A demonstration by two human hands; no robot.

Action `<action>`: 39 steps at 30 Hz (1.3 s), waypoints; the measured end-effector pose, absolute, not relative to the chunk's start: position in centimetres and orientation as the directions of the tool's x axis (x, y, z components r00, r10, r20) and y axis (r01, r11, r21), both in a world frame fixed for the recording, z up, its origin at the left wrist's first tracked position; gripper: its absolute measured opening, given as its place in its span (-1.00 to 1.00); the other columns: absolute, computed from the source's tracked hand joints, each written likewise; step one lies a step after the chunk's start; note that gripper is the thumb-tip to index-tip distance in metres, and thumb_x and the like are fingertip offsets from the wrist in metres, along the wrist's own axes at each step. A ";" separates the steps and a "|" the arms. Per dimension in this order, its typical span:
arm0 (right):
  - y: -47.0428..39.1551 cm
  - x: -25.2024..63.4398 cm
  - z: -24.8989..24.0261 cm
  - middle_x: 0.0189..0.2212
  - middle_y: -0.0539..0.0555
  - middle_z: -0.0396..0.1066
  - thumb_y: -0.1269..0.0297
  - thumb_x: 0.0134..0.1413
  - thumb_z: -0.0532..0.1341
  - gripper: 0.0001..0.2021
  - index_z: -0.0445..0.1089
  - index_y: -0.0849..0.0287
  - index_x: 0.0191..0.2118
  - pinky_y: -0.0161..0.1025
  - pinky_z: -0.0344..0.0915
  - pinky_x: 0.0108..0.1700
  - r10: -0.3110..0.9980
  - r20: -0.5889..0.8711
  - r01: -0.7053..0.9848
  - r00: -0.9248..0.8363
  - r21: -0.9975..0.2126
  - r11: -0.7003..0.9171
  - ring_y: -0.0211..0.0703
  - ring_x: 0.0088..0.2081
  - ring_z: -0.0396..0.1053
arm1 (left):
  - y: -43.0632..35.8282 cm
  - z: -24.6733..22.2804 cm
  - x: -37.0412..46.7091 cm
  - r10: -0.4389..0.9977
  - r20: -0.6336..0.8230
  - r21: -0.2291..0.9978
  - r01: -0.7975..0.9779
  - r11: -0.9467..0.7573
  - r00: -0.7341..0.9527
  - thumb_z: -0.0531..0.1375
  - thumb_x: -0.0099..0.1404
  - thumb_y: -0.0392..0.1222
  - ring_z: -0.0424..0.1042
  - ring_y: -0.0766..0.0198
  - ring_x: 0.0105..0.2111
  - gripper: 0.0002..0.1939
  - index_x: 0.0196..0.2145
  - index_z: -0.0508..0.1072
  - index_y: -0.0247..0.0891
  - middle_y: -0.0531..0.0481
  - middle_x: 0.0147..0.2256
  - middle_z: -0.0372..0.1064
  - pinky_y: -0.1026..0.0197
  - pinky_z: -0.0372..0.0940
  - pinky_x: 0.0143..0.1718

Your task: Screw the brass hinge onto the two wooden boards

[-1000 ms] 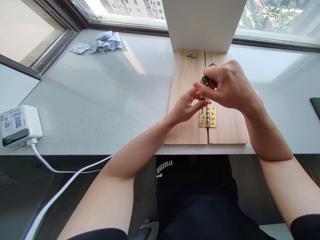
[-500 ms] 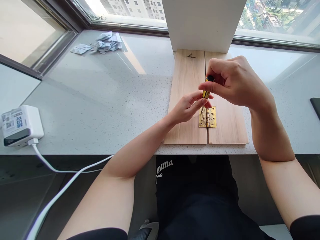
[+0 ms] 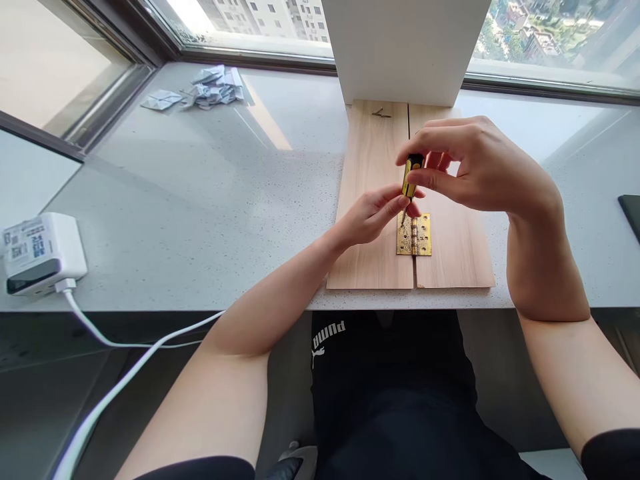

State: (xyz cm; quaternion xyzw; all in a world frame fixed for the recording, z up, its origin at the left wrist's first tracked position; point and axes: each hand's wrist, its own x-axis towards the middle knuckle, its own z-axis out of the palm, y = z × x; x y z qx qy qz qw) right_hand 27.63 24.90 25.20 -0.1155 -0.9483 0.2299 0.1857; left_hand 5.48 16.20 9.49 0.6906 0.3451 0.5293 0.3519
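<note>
A yellow and black screwdriver point(image 3: 411, 175) stands nearly upright, its tip down at the left leaf of a brass hinge point(image 3: 414, 241). My right hand point(image 3: 465, 163) has its thumb and index finger at the top of the handle. Lower down, my left hand point(image 3: 377, 213) pinches the screwdriver where handle meets shaft. The hinge lies across the seam between two light wooden boards, the left board point(image 3: 370, 260) and the right board point(image 3: 457, 253). Whether a screw sits under the tip is too small to tell.
Several loose screws point(image 3: 381, 113) lie at the far end of the left board. Crumpled paper pieces point(image 3: 215, 87) are near the window. At left, a white power adapter point(image 3: 47, 253) has a white cable point(image 3: 125, 387). A dark flat object point(image 3: 631, 215) is at the right edge.
My right hand's fingers have loosened and shifted on the screwdriver handle, with the index finger extended further left and more of the handle showing. My left hand has barely moved.
</note>
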 end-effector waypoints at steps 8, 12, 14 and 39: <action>24.1 27.0 25.6 -0.46 -0.03 0.37 -0.03 0.53 0.47 -0.54 0.27 -0.01 -0.32 -0.01 0.23 -0.19 0.404 0.244 0.278 -0.881 -0.423 0.862 -0.07 -0.36 0.27 | 17.7 8.5 3.8 0.807 0.583 0.808 0.031 -0.588 0.100 0.45 0.65 0.47 0.78 0.01 0.01 -0.39 0.20 0.77 -0.12 -0.19 0.01 0.80 0.00 0.68 0.08; 23.3 26.0 25.0 -0.54 -0.09 0.12 -0.06 0.62 0.41 -0.37 0.03 0.00 -0.39 -0.01 0.04 -0.24 0.458 0.251 0.381 -0.853 -0.300 0.875 -0.13 -0.43 0.04 | 17.9 7.9 4.1 0.802 0.593 0.796 0.093 -0.598 0.073 0.61 0.48 0.45 0.76 0.04 0.00 -0.38 0.15 0.79 -0.10 -0.14 -0.01 0.80 0.03 0.66 0.08; 22.9 25.6 24.7 -0.56 -0.08 0.03 -0.14 0.65 0.36 -0.32 -0.03 0.00 -0.41 0.01 -0.03 -0.27 0.486 0.247 0.430 -0.838 -0.248 0.868 -0.13 -0.44 -0.03 | 17.7 7.9 4.6 0.803 0.594 0.796 0.107 -0.596 0.048 0.62 0.46 0.47 0.75 0.06 -0.05 -0.40 0.06 0.80 -0.09 -0.12 -0.07 0.79 0.02 0.65 0.06; 24.6 27.1 25.6 -0.40 0.01 0.55 -0.09 0.40 0.49 -0.60 0.33 -0.07 -0.29 0.06 0.39 -0.19 0.422 0.311 0.245 -0.852 -0.476 0.845 0.03 -0.33 0.44 | 16.9 10.6 5.1 0.870 0.466 0.875 0.060 -0.480 0.162 0.58 0.53 0.43 0.80 -0.04 0.04 -0.44 0.06 0.83 -0.12 -0.18 -0.06 0.80 -0.04 0.72 0.10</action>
